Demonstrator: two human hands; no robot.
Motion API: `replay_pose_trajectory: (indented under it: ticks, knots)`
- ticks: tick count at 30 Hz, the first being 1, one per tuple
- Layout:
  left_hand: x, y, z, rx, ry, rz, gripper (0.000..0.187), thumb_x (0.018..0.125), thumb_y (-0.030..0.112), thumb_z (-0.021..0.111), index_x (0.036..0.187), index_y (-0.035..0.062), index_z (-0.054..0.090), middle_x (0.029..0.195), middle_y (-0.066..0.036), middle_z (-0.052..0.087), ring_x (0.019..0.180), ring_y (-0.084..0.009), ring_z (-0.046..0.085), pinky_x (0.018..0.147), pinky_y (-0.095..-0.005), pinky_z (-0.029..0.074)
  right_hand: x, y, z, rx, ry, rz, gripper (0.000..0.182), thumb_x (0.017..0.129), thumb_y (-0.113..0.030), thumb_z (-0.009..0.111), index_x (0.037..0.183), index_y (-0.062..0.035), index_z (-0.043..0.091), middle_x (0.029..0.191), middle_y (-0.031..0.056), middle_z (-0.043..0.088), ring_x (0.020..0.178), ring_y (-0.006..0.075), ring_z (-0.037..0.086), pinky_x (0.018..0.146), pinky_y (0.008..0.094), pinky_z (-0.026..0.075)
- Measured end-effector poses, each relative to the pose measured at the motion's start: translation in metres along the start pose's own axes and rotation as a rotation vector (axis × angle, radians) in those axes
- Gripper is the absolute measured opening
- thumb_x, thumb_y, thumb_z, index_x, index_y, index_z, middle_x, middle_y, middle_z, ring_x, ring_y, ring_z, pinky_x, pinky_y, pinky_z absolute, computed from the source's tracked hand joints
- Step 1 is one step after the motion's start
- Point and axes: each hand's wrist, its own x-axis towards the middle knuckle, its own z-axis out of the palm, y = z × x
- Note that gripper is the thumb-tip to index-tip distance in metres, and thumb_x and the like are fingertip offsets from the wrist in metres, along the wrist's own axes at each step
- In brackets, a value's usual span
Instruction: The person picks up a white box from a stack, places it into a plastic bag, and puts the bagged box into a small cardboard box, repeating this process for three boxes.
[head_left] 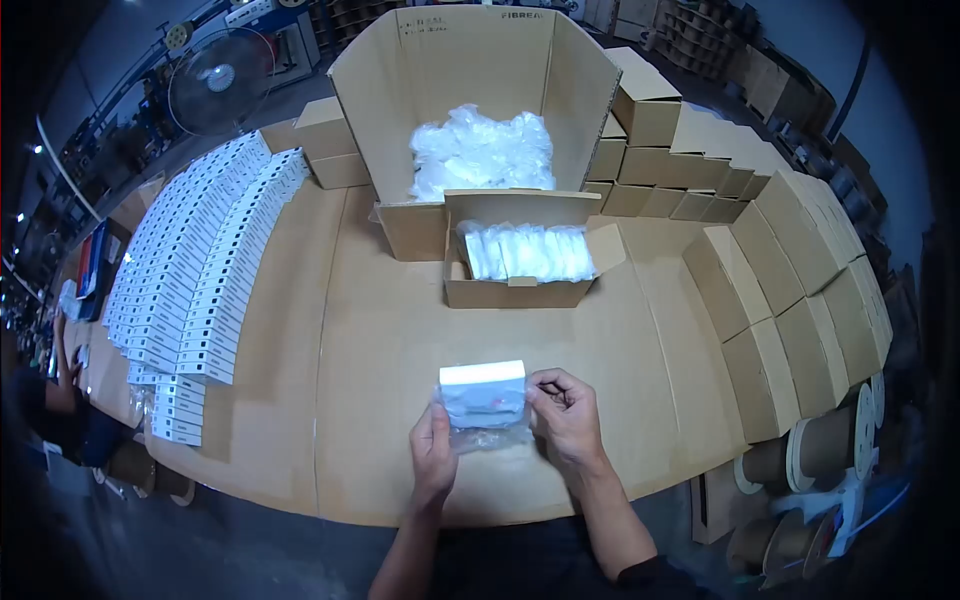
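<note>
A small white box in a clear plastic bag [483, 400] is held up in front of me, above the near part of the table. My left hand [434, 448] grips its left edge, thumb on the near face. At the right edge, my right hand [568, 415] pinches the bag between thumb and fingers. Loose plastic hangs below the box. Farther back stands an open carton [520, 294] filled with a row of bagged white packs [530, 253]. Behind it, a large open cardboard box [475, 60] contains a heap of clear plastic bags [480, 150].
Stacked white boxes [215, 260] line the table's left side. Closed brown cartons [785, 270] are piled along the right and back right. Spools [800, 460] stand below the right edge. A fan [220, 78] and another person [65, 400] are at the left.
</note>
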Motion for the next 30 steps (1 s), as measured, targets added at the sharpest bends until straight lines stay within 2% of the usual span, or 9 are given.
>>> replay_pose_trajectory:
  ticks: [4,7,12,14,18,21,24,28,30]
  knots:
    - [0.002,0.017,0.002,0.236,-0.014,0.151,0.05,0.115,0.026,0.035,0.148,-0.0101,0.047,0.139,-0.017,0.061,0.129,-0.0229,0.057,0.113,-0.0346,0.041,0.004,-0.007,0.006,0.071,-0.108,-0.219,0.01,0.1,-0.001,0.066,0.108,0.004,0.064,0.12,0.0208,0.071,0.112,0.0206,0.067,0.102,0.034,0.053]
    - [0.001,0.024,0.003,0.238,-0.035,0.161,0.052,0.115,0.027,0.033,0.149,-0.0096,0.046,0.139,-0.017,0.06,0.13,-0.0234,0.056,0.114,-0.0348,0.041,0.004,-0.005,0.008,0.123,-0.166,-0.224,0.01,0.101,0.0,0.064,0.11,0.0037,0.063,0.121,0.0212,0.071,0.113,0.021,0.067,0.102,0.0343,0.053]
    - [0.0,0.015,0.017,-0.195,0.04,-0.011,0.053,0.116,0.029,0.029,0.153,-0.0073,0.038,0.148,-0.019,0.049,0.138,-0.0258,0.05,0.113,-0.0402,0.045,0.002,-0.001,0.02,0.343,-0.203,-0.161,0.063,0.097,-0.008,0.072,0.149,0.0014,0.038,0.137,0.0191,0.062,0.123,0.021,0.062,0.105,0.0331,0.05]
    - [-0.001,0.016,0.019,-0.269,0.016,-0.047,0.053,0.115,0.031,0.032,0.155,-0.0051,0.035,0.147,-0.018,0.049,0.14,-0.0283,0.048,0.113,-0.0453,0.047,-0.006,-0.001,0.024,0.144,-0.155,-0.127,0.062,0.096,-0.003,0.072,0.148,0.0013,0.04,0.134,0.0167,0.063,0.123,0.0196,0.061,0.106,0.0324,0.049]
    - [0.0,0.017,0.024,-0.127,-0.042,0.013,0.05,0.109,0.015,0.052,0.154,-0.0019,0.036,0.145,-0.016,0.05,0.135,-0.0238,0.051,0.11,-0.0393,0.048,-0.009,0.009,0.028,-0.015,-0.07,-0.133,0.049,0.094,0.005,0.07,0.14,0.0017,0.052,0.128,0.0111,0.063,0.12,0.0176,0.061,0.105,0.0308,0.048]
    - [0.002,0.023,0.023,0.233,-0.042,0.073,0.038,0.108,0.014,0.054,0.143,-0.0001,0.049,0.135,-0.013,0.058,0.126,-0.023,0.059,0.105,-0.0419,0.054,-0.007,0.006,0.024,-0.134,-0.127,-0.198,0.029,0.096,0.005,0.066,0.125,0.0026,0.063,0.124,0.0106,0.066,0.116,0.0183,0.062,0.103,0.0309,0.049]
    - [0.0,0.025,0.018,0.092,-0.015,-0.127,0.025,0.107,0.007,0.054,0.127,-0.0063,0.061,0.126,-0.012,0.064,0.118,-0.0171,0.061,0.101,-0.0328,0.052,-0.002,0.0,0.015,-0.237,-0.211,-0.261,0.016,0.099,0.001,0.064,0.113,0.0044,0.071,0.117,0.0151,0.071,0.111,0.0203,0.066,0.099,0.0325,0.051]
    - [0.001,0.026,0.025,0.024,0.073,-0.098,0.024,0.109,0.01,0.052,0.113,-0.0074,0.067,0.112,-0.011,0.07,0.105,-0.0159,0.066,0.094,-0.0315,0.056,-0.002,-0.009,0.013,-0.285,-0.23,-0.241,0.025,0.1,-0.003,0.065,0.123,0.0027,0.071,0.116,0.0158,0.073,0.108,0.0207,0.067,0.097,0.0326,0.052]
    - [0.001,0.028,0.029,0.011,0.104,-0.099,0.027,0.11,0.014,0.052,0.112,-0.007,0.068,0.11,-0.012,0.071,0.102,-0.0161,0.067,0.091,-0.0319,0.058,-0.007,-0.011,0.019,-0.164,-0.062,-0.174,0.023,0.1,-0.004,0.065,0.121,0.0021,0.072,0.117,0.016,0.073,0.109,0.0215,0.067,0.099,0.0332,0.052]
